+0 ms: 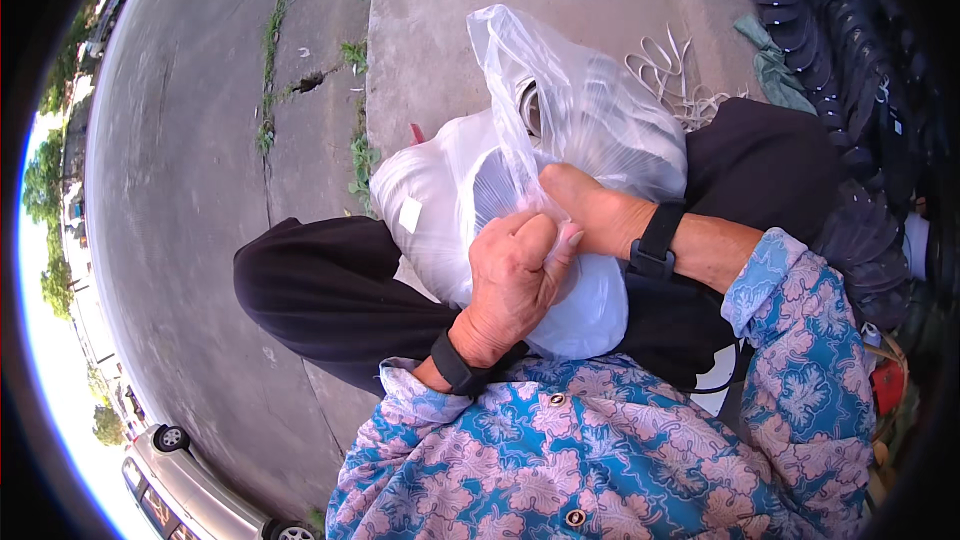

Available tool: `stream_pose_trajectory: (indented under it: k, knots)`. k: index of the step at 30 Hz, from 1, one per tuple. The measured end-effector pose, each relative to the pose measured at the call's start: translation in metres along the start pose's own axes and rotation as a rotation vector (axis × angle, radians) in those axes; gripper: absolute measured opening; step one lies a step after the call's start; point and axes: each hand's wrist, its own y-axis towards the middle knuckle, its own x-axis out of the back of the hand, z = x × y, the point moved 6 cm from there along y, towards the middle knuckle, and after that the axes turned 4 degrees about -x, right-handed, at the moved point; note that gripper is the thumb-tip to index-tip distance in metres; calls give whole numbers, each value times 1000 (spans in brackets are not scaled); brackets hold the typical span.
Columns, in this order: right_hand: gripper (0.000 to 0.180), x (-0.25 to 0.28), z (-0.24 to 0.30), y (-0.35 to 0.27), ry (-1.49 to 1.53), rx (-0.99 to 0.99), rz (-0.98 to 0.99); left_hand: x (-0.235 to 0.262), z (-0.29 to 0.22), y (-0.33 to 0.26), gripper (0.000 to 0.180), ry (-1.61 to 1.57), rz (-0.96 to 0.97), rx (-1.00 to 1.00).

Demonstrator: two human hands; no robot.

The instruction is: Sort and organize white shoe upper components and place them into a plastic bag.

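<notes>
A translucent white plastic bag [610, 105] lies in my lap between my crossed legs, its gathered plastic running up to my hands. Pale rounded contents show dimly through the film; their kind is hard to make out. My left hand [512, 265] is closed in a fist around the bunched plastic. Right beside it, my right hand [588, 205] is also closed on the bag, its fingers mostly hidden. Both wrists wear black bands. Against the bag's left side sits a white wrapped bundle [430, 195] with a small white tag.
Tangled white straps [680, 80] lie on the concrete beyond my right knee. A green cloth [775, 65] rests by long rows of stacked dark curved pieces [840, 50] along the right. Weeds [360, 155] grow in a ground crack at left. A parked car [195, 495] stands at lower left.
</notes>
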Motion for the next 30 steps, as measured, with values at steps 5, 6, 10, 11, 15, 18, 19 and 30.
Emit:
stream_pose_trajectory:
  k: [5, 6, 10, 11, 15, 18, 19, 30]
  knots:
    - [11, 21, -13, 11, 236, -103, 29, 2, 12, -10, 29, -144, 40, 52]
    - [14, 33, -21, 5, 460, -135, -42, -3, 11, -13, 28, -183, 110, 40]
    - [21, 62, -25, -28, 673, -111, -75, -15, -30, -19, 57, -256, 349, -177]
    - [21, 60, -24, -35, 679, -117, -74, -13, -36, -20, 57, -259, 355, -174]
    - [22, 42, -22, -45, 425, -200, 169, -27, -48, -27, 79, -135, 534, -197]
    - [18, 63, -35, -43, 599, -177, -69, -31, -45, -20, 70, -28, 499, -185]
    - [18, 67, -39, -44, 603, -180, -68, -33, -43, -19, 70, -31, 503, -182]
    - [53, 54, 0, -60, 396, 12, 221, -43, 9, 1, 57, -66, 356, -97]
